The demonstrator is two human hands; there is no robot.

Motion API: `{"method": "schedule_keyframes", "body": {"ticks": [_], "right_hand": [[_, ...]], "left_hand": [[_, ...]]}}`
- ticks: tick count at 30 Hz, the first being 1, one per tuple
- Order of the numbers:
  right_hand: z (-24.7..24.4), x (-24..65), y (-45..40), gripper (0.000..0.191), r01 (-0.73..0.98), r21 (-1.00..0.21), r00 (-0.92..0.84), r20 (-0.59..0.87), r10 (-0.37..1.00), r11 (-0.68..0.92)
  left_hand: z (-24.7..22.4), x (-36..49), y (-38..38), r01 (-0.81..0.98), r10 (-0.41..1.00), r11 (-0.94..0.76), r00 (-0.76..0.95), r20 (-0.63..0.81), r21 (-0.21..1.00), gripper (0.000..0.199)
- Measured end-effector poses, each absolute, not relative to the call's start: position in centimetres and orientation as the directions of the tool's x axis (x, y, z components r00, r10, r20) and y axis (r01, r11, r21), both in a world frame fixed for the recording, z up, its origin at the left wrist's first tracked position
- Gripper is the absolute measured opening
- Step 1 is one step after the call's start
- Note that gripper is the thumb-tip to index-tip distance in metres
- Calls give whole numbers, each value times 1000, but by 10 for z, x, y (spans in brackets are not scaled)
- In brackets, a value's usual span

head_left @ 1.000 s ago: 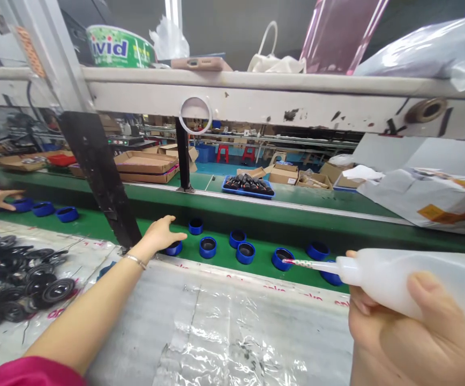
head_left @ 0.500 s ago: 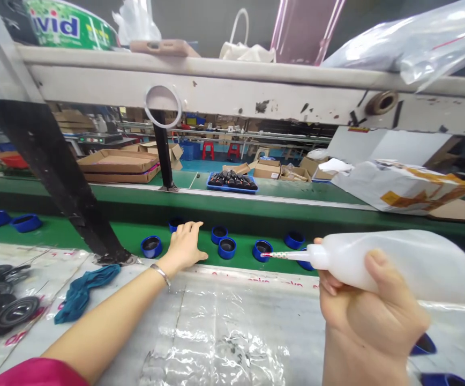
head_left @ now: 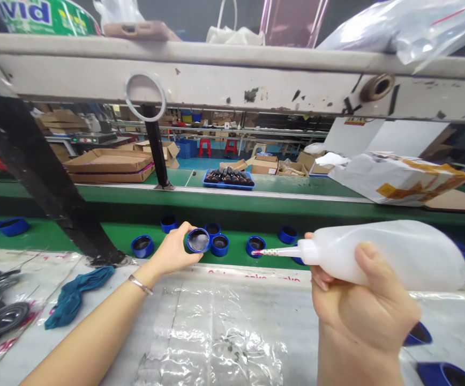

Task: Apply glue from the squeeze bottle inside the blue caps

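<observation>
Between the thumb and fingers of my left hand [head_left: 174,251] is a blue ring-shaped cup [head_left: 197,240], tilted so its dark inside faces me. My right hand [head_left: 361,300] is wrapped round a translucent white squeeze bottle [head_left: 401,254], which lies sideways with its thin nozzle [head_left: 275,252] pointing left. The red nozzle tip appears in front of another blue cup [head_left: 255,246] on the green belt [head_left: 115,229]. More blue cups stand near my left hand, among them one at its left [head_left: 142,246] and one at its right [head_left: 219,245].
A white beam [head_left: 216,80] crosses above the belt, with a black post [head_left: 43,171] at the left. A plastic-covered table [head_left: 216,321] lies in front, bearing a teal cloth [head_left: 77,295] and black rings [head_left: 5,318]. A blue tray [head_left: 228,185] of black parts stands behind.
My left hand has closed on a blue cup and tilted it towards me. My right hand still holds the bottle. The view has shifted slightly, moving the beam up and left in the picture.
</observation>
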State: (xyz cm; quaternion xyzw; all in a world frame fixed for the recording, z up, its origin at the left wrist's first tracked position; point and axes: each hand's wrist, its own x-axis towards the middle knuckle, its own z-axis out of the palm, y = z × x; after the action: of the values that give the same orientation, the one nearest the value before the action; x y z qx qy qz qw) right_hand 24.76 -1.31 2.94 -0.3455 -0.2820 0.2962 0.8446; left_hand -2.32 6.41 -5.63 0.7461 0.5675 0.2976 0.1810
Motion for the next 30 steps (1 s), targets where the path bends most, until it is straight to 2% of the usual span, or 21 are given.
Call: {"method": "schedule_keyframes", "body": {"ticks": [5,10,13,19,23,27,30], "right_hand": [[31,243,-15,35,-313,-778,679,218,701,545],[26,238,-13,35,-335,-759,670,225,707,558],[20,234,-13,37,-340,-740,673,240,700,580],[8,228,-13,43,-131,-658,689,478,545,742],[0,225,-11,36,-24,-602,667,585,462,798],[-11,227,-9,25,127,-521,556,742,374,844],[-21,231,-7,16,236,-495,451,818,357,836]], "left_hand": [[-37,-9,45,503,913,-400,296,282,766,40],[-24,4,37,343,867,-448,391,309,826,44],[-20,11,33,317,859,-458,399,321,831,42],[-16,20,21,368,847,-510,370,381,777,38],[-12,17,19,379,841,-519,385,380,766,40],[-12,13,21,382,847,-497,408,340,779,42],[-12,11,22,359,851,-467,430,301,808,42]]}}
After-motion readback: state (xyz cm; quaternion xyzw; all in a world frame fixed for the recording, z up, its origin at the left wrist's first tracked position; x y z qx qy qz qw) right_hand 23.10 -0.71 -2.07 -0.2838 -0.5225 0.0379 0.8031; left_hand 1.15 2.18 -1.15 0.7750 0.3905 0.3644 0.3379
